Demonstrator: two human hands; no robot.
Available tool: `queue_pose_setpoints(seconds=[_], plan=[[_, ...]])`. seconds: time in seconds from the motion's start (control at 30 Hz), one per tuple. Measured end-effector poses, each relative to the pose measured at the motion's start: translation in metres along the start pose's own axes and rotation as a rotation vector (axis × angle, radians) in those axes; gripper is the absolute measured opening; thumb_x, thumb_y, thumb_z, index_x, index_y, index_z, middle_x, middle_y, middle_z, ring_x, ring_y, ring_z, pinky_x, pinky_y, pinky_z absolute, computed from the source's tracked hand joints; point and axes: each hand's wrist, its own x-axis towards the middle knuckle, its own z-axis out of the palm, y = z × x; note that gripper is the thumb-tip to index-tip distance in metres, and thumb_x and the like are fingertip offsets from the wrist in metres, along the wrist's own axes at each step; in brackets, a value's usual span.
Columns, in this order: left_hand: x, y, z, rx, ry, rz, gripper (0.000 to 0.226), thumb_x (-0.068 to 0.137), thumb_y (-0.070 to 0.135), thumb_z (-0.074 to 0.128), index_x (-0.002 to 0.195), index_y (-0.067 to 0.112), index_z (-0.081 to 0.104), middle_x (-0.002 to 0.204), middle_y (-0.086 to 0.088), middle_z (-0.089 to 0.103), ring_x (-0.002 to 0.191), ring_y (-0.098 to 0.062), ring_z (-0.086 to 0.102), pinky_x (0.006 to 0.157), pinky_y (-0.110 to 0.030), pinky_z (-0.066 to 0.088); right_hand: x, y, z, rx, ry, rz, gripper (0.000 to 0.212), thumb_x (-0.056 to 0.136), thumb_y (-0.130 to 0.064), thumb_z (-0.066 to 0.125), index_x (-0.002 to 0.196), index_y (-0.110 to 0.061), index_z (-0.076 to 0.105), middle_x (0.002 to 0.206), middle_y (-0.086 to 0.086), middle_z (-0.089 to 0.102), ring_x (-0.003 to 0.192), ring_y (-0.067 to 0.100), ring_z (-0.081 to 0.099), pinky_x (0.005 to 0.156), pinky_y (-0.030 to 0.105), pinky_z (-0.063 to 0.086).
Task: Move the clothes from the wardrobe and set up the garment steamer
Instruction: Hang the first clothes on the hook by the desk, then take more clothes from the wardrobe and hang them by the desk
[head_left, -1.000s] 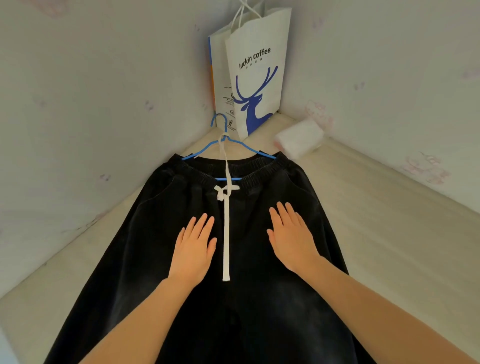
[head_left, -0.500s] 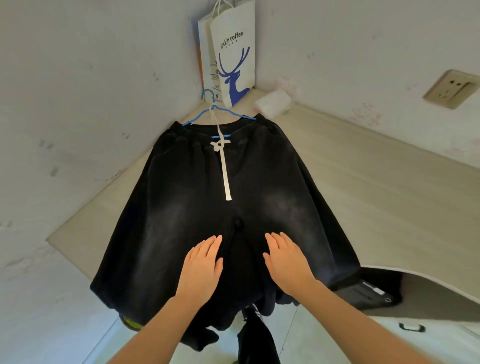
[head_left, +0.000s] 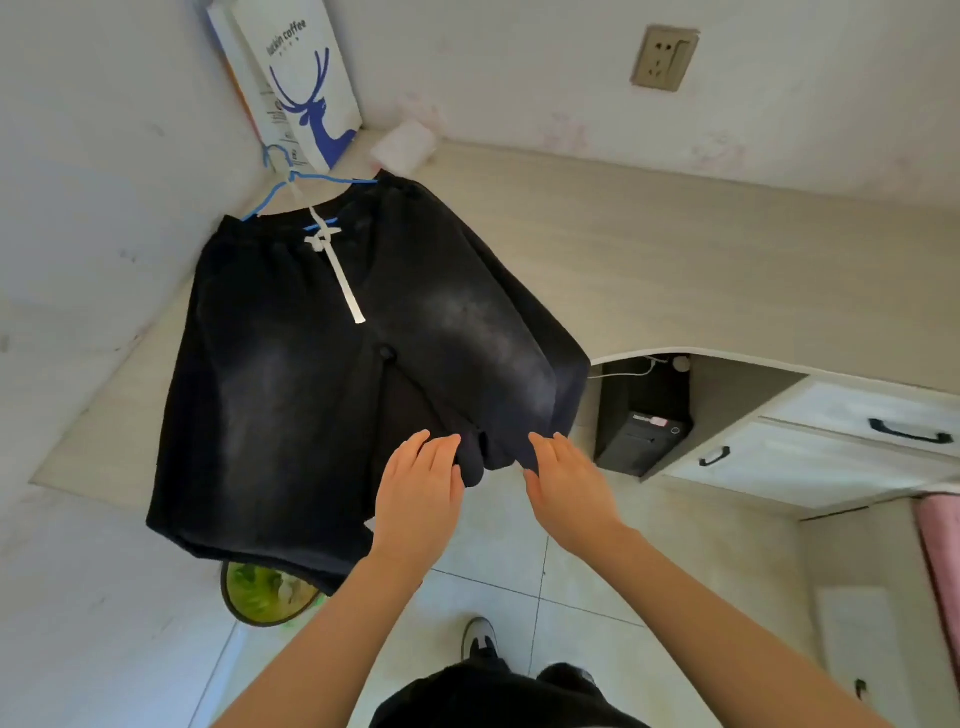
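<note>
Flat open hands (head_left: 418, 496) on shorts (head_left: 291, 395)

A pale wood-grain desk top (head_left: 675, 249) fills the wall corner, bearing black shorts (head_left: 322, 374) spread flat with their hems over its front edge, a white paper bag (head_left: 306, 78) upright in the corner and a small white packet (head_left: 405, 145) beside it.

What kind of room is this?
Probably a bedroom or study corner at home: a built-in desk with drawers, a computer tower beneath, and black shorts spread out.
</note>
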Motion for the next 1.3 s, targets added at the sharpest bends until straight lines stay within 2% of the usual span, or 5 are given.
queue_pose_setpoints(seconds=[0.33,0.5,0.67,0.93,1.3], plan=[[-0.03,0.133,0.019,-0.085,-0.15,0.302,0.035,0.084,0.019,0.067,0.118,0.009,0.064,0.106,-0.003,0.069,0.112,-0.027,0.06,0.089,-0.04,0.051,-0.144,0.106,-0.018,-0.043,0.143,0.282,0.051,0.102,-0.033,0.031,0.148,-0.014,0.02,0.154,0.006,0.026,0.146,0.026,0.013,0.118,0.039,0.016],[-0.069,0.215,0.027,-0.105,-0.196,0.455,0.033,0.085,0.02,0.065,0.117,0.011,0.064,0.106,0.0,0.068,0.109,-0.023,0.059,0.089,-0.036,0.051,-0.226,0.157,-0.01,-0.089,0.217,0.395,0.052,0.098,-0.031,0.044,0.142,-0.005,0.035,0.144,0.011,0.043,0.14,0.034,0.028,0.114,0.044,0.029],[-0.122,0.288,0.042,-0.122,-0.257,0.592,0.036,0.087,0.021,0.063,0.121,0.01,0.061,0.111,-0.001,0.067,0.112,-0.024,0.057,0.095,-0.038,0.049,-0.312,0.202,0.002,-0.102,0.337,0.517,0.049,0.08,-0.029,0.072,0.12,-0.003,0.06,0.116,0.011,0.065,0.117,0.036,0.057,0.092,0.045,0.051],[-0.213,0.407,0.07,-0.188,-0.362,0.814,0.035,0.094,0.023,0.051,0.125,0.011,0.059,0.118,-0.001,0.065,0.12,-0.024,0.052,0.096,-0.036,0.047,-0.452,0.274,0.025,-0.073,0.399,0.694,0.046,0.087,-0.026,0.062,0.128,-0.006,0.053,0.126,0.009,0.059,0.129,0.035,0.046,0.102,0.045,0.044],[-0.262,0.545,0.082,-0.225,-0.337,1.105,0.033,0.085,0.019,0.064,0.117,0.011,0.063,0.11,-0.001,0.066,0.118,-0.026,0.055,0.084,-0.038,0.051,-0.566,0.339,0.028,-0.088,0.509,0.95,0.05,0.077,-0.022,0.073,0.12,-0.003,0.058,0.116,0.011,0.064,0.119,0.039,0.055,0.092,0.048,0.05]])
